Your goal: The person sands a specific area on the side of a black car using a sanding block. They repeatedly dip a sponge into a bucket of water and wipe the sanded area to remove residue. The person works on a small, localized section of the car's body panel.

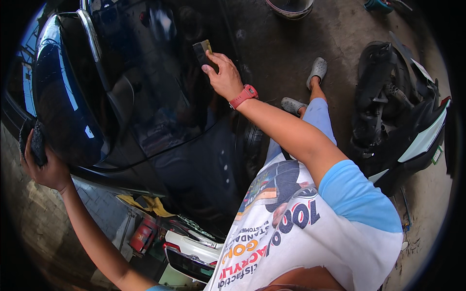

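My right hand (pixel 224 76), with a red watch on its wrist, pinches a small dark block (pixel 202 52) with a yellowish edge. The block is at the glossy dark side panel of a car (pixel 179 160); whether it touches the paint I cannot tell. Out at the far left, my left hand (pixel 44 167) is closed round a crumpled black cloth (pixel 36 143), beside the car's roof edge. Part of that cloth is hidden behind the fingers. Reflections show on the car's window and panels.
A partly stripped motorcycle (pixel 398 111) stands at the right. At the top is a bucket (pixel 290 8). Beyond the car, lower down, are a yellow cloth (pixel 158 207), a red box-like object (pixel 144 234) and a white car (pixel 194 250). My feet are on the concrete floor (pixel 335 29).
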A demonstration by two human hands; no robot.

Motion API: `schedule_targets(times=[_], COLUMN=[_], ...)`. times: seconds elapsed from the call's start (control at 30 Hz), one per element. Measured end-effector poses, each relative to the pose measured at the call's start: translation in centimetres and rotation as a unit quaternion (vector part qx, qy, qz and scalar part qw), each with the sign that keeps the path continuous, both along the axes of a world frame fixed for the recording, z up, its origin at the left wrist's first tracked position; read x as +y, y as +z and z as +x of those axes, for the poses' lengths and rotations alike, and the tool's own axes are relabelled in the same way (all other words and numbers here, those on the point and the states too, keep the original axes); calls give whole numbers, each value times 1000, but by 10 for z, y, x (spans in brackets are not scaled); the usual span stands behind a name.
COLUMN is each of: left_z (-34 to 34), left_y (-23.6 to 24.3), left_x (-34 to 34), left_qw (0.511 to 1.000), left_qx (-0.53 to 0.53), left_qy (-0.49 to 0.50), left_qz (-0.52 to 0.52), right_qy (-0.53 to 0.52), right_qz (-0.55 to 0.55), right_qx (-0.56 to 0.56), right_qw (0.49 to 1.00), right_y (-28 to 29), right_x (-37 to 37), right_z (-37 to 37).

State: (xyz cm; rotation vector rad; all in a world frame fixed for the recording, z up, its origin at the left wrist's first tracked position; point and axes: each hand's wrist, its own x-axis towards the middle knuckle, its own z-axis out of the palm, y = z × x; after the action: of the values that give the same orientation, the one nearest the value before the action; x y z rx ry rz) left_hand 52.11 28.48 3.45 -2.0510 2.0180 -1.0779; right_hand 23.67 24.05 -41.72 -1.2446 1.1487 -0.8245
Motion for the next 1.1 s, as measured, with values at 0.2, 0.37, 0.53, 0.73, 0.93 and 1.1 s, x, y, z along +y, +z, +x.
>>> schedule_targets(times=[0.2, 0.37, 0.53, 0.73, 0.93, 1.1], left_z=[-3, 3, -3, -4, -3, -13], left_y=[-2, -5, -2, -5, -2, -8], left_x=[-2, 1, -4, -3, -8, -2], left_qw=[999, 999, 1000, 1000, 999, 1000], left_qx=[-36, 38, -16, 5, -34, 2], left_qy=[6, -5, 4, -10, -12, 0], left_qz=[4, -15, -19, -14, -6, -23], right_qy=[-9, -38, 25, -30, -38, -18], right_qz=[36, -39, 109, 40, 17, 16], right_qx=[19, 13, -3, -5, 13, -9], right_qw=[999, 998, 994, 999, 999, 1000], right_y=[-12, -12, -32, -7, -28, 1], right_x=[-7, 3, -36, -4, -27, 18], right_z=[7, 6, 4, 9, 6, -1])
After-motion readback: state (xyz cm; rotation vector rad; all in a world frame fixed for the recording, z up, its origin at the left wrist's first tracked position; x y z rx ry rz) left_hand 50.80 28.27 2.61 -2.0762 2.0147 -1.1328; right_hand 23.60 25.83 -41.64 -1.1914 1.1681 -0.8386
